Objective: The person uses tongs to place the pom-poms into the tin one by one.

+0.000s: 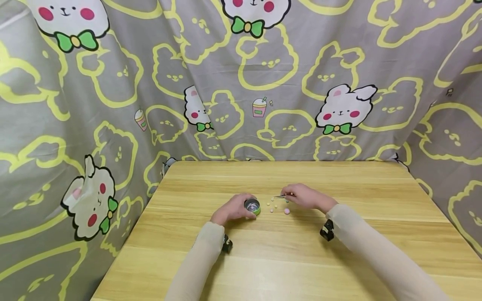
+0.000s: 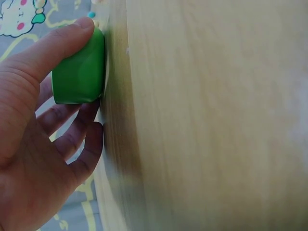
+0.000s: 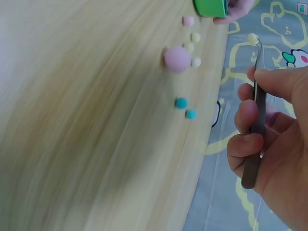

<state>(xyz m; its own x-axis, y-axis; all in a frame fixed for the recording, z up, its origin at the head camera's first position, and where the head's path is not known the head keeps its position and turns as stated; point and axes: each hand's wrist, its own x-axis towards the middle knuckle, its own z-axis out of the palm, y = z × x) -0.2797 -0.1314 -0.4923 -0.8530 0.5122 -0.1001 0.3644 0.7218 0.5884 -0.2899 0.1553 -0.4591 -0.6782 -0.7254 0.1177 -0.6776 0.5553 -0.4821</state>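
Note:
My left hand [image 1: 236, 206] holds a small round green tin [image 2: 79, 72] upright on the table, thumb on one side and fingers on the other. Its inside is silvery, and a pinkish shape shows at the bottom, too small to make out. To the right, my right hand [image 1: 304, 196] grips dark metal tweezers [image 3: 259, 115]. A pale yellow ball [image 3: 253, 39] sits at their bent tip, above the table. Between the hands lie a large pink ball [image 3: 177, 59], a small pink ball [image 3: 188, 20], small pale balls [image 3: 195, 37] and two teal balls [image 3: 181, 103].
The wooden table [image 1: 301, 259] stretches out around both hands. Behind it and at its sides hangs a grey patterned curtain [image 1: 286, 138]. A black device [image 1: 326, 230] is strapped on the right wrist and another [image 1: 227, 243] on the left.

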